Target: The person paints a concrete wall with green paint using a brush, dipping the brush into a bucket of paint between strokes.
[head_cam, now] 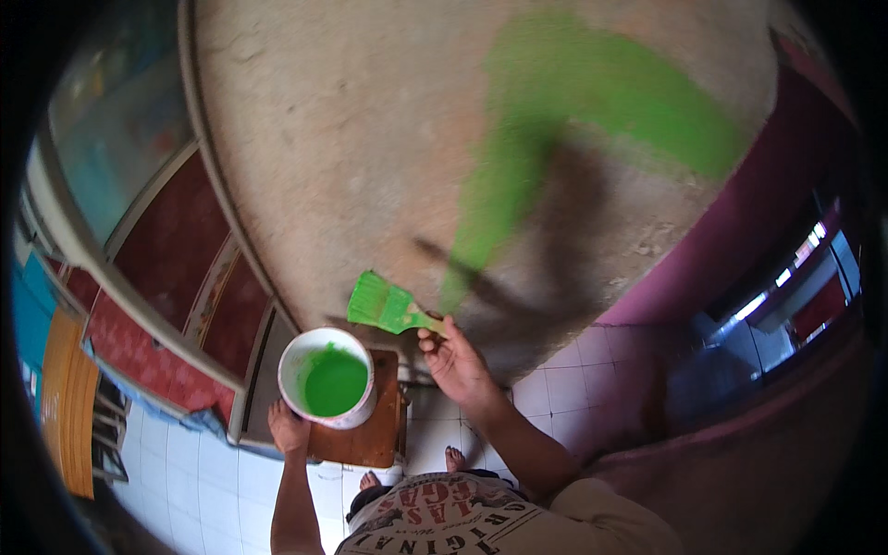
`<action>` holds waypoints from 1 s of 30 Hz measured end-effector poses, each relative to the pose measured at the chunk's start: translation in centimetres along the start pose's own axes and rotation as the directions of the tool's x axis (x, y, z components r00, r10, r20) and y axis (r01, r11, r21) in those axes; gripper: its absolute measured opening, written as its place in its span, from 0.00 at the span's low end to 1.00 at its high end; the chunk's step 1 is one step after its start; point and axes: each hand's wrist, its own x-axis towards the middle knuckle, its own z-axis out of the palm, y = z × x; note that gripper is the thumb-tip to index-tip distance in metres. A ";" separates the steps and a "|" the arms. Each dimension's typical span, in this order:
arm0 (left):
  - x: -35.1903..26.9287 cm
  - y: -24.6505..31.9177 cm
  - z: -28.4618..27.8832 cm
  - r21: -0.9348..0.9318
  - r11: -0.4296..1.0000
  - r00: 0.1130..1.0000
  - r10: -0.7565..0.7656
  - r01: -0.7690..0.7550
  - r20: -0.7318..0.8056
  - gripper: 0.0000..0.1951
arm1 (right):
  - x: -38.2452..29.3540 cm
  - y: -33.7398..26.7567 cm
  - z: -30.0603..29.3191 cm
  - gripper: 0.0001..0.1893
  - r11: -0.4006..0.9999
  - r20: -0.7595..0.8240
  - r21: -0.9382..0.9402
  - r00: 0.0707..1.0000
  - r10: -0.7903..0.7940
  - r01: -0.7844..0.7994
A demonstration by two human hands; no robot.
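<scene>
My right hand (pixel 454 361) grips the handle of a flat paintbrush (pixel 381 303), whose bristles and ferrule are coated in green paint. The bristles point left, above a white bucket (pixel 291 371) and apart from it. Bright green paint (pixel 336 381) lies inside the bucket, with smears up its inner wall. Holding the bucket's lower left side is my left hand (pixel 288 424); its fingers are partly hidden behind the bucket. In front of me rises a bare plaster wall (pixel 333 173), with a bent band of green paint (pixel 513 173) across its right part.
Beneath the bucket is a wooden stool (pixel 361 444). A cabinet with red panels (pixel 173 243) stands against the wall's left side. At the right is a pink-purple wall edge (pixel 666 277). White tiles (pixel 201 479) cover the floor, and a wooden table (pixel 66 409) is at far left.
</scene>
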 end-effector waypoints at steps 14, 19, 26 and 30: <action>0.3 1.3 0.3 -0.016 0.992 0.969 -0.119 0.126 0.214 0.26 | -5.2 -29.4 6.9 0.18 0.180 0.158 -0.685 0.385 -0.909 0.706; -0.3 -1.8 1.8 0.020 0.999 0.995 -0.029 0.027 0.097 0.26 | -5.9 -33.2 6.9 0.17 0.025 0.192 -0.777 0.275 -0.942 0.629; -0.9 -3.4 3.0 0.073 0.996 0.994 -0.061 0.054 0.089 0.27 | -9.0 -36.6 4.5 0.15 -0.153 0.213 -0.841 0.057 -0.975 0.519; -1.0 -2.7 3.5 0.038 0.997 0.993 -0.077 0.074 0.091 0.28 | -9.0 -35.9 5.6 0.12 -0.355 0.358 -0.892 -0.040 -0.933 0.280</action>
